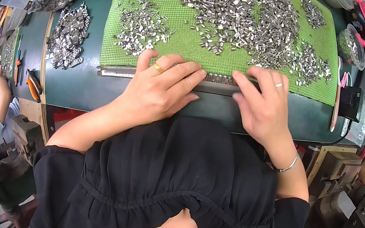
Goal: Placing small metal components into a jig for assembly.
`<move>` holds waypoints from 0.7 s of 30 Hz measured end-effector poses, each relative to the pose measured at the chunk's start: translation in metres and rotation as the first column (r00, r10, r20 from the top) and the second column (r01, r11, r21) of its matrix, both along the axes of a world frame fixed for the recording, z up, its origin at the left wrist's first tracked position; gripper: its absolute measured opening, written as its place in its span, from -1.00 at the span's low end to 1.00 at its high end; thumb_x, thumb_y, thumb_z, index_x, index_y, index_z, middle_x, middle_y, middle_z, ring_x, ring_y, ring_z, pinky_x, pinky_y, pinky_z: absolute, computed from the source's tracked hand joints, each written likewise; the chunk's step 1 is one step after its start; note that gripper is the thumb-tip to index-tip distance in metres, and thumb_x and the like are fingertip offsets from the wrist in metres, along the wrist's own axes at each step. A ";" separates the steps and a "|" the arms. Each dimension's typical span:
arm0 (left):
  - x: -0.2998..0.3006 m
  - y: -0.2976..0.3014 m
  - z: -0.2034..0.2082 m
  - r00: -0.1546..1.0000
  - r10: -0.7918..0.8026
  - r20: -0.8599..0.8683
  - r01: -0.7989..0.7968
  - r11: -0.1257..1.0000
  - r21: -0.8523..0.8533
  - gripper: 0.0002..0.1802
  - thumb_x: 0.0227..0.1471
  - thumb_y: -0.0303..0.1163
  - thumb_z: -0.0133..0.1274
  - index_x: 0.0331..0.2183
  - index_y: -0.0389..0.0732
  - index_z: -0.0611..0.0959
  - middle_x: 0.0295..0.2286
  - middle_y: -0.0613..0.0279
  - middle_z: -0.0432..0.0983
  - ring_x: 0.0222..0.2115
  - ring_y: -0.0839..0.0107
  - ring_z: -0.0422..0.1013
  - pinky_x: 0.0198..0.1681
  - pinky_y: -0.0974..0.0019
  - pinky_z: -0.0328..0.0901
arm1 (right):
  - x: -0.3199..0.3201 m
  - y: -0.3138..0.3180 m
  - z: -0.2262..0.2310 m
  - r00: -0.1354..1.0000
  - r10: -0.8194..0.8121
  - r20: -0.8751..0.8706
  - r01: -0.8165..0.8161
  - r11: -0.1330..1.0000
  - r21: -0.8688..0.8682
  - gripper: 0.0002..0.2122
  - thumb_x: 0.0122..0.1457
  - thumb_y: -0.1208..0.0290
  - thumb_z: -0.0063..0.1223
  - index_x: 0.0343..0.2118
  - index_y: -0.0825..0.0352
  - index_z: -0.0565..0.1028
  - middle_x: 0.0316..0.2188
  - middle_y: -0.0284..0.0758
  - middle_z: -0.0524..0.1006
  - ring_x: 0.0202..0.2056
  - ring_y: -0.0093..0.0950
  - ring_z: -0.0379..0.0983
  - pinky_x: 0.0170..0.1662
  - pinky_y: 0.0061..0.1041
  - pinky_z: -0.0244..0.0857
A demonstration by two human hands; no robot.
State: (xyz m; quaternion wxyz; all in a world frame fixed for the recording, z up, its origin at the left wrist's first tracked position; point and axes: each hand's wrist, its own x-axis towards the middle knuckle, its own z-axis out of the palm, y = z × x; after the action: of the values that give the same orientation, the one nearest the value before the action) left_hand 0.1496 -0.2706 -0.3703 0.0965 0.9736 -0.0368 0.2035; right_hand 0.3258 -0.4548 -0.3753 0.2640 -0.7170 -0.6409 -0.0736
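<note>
Pressing flat, open, left hand [159,92] and right hand [262,108] flank rail [217,87], metal pieces [236,17] beyond.

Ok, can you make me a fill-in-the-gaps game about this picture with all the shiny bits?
1. The small metal pieces lie heaped on a mat coloured ____.
2. The left hand wears a ring coloured ____.
3. The right hand has a thin silver ____ at its wrist.
4. Both hands press on a long metal ____ at the mat's near edge.

Missing words: green; gold; bracelet; strip
</note>
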 end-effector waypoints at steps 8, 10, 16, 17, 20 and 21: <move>0.015 0.020 0.017 0.982 0.135 -0.134 -0.158 0.971 -0.181 -0.58 -0.05 -0.33 0.24 -0.09 -0.14 0.63 -0.19 0.23 0.55 -0.10 0.19 0.40 -0.01 0.13 0.12 | 0.011 0.057 0.000 0.997 -0.073 0.017 0.075 0.994 -0.085 -0.90 -0.03 0.37 0.28 -0.56 0.23 0.57 -0.48 -0.41 0.46 -0.30 -0.39 0.39 -0.18 -0.31 0.10; 0.032 0.044 0.007 0.969 0.243 0.035 -0.240 0.967 -0.084 -0.76 -0.08 -0.28 0.28 -0.28 -0.05 0.71 -0.29 0.37 0.54 -0.18 0.26 0.41 -0.09 0.07 0.13 | 0.006 0.065 0.004 0.997 -0.078 -0.006 0.077 0.992 -0.100 -0.87 -0.02 0.34 0.28 -0.60 0.23 0.58 -0.54 -0.39 0.48 -0.32 -0.37 0.42 -0.17 -0.30 0.10; 0.061 0.072 0.001 0.947 0.313 -0.065 -0.315 0.949 -0.015 -0.90 -0.06 -0.32 0.26 -0.42 -0.09 0.72 -0.35 0.33 0.50 -0.21 0.24 0.40 -0.11 0.13 0.15 | -0.006 0.075 0.005 0.980 -0.182 0.076 0.193 0.966 -0.173 -0.83 0.02 0.32 0.26 -0.57 0.28 0.56 -0.50 -0.34 0.49 -0.30 -0.34 0.44 -0.14 -0.28 0.12; 0.062 0.070 0.001 0.948 0.311 -0.066 -0.312 0.950 -0.017 -0.90 -0.06 -0.32 0.26 -0.42 -0.09 0.72 -0.35 0.33 0.50 -0.21 0.24 0.40 -0.11 0.13 0.15 | -0.008 0.075 0.008 0.975 -0.167 0.146 0.192 0.964 -0.182 -0.90 0.00 0.40 0.20 -0.57 0.27 0.57 -0.49 -0.34 0.52 -0.29 -0.35 0.48 -0.14 -0.29 0.13; 0.055 0.062 0.010 0.972 0.215 -0.097 -0.228 0.962 -0.149 -0.90 -0.01 -0.40 0.20 -0.44 -0.20 0.63 -0.38 0.23 0.52 -0.26 0.19 0.42 -0.13 0.14 0.18 | -0.002 0.074 0.009 0.976 -0.091 0.196 0.126 0.977 -0.175 -0.96 -0.02 0.49 0.13 -0.56 0.27 0.57 -0.48 -0.35 0.54 -0.29 -0.36 0.50 -0.15 -0.31 0.16; 0.051 0.056 0.012 0.984 0.131 -0.117 -0.157 0.955 -0.253 -0.90 0.00 -0.43 0.19 -0.44 -0.23 0.61 -0.40 0.19 0.53 -0.28 0.17 0.43 -0.13 0.15 0.19 | 0.003 0.069 0.006 0.983 -0.040 0.177 0.069 0.984 -0.164 -0.97 -0.03 0.51 0.12 -0.55 0.27 0.55 -0.48 -0.35 0.53 -0.30 -0.36 0.49 -0.15 -0.32 0.16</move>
State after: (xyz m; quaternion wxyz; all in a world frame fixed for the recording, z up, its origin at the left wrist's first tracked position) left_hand 0.2008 -0.2145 -0.3585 0.2106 0.9614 0.0662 0.1644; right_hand 0.3284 -0.3854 -0.3694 0.1431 -0.7451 -0.6454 -0.0879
